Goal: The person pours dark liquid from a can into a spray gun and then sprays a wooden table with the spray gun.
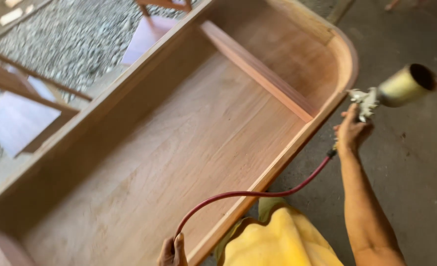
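Observation:
A big open wooden cabinet lies on its back, with a shelf board across its upper part and a rounded far corner. My right hand grips a spray gun just off the cabinet's right edge; its yellowish metal cup tilts up to the right. A red air hose runs from the gun's handle over the cabinet's side to my left hand, which holds it at the bottom edge of the view.
Yellow clothing fills the bottom centre. Grey concrete floor lies to the right. Wooden chairs or frames stand on gravel at the upper left, close to the cabinet's far side.

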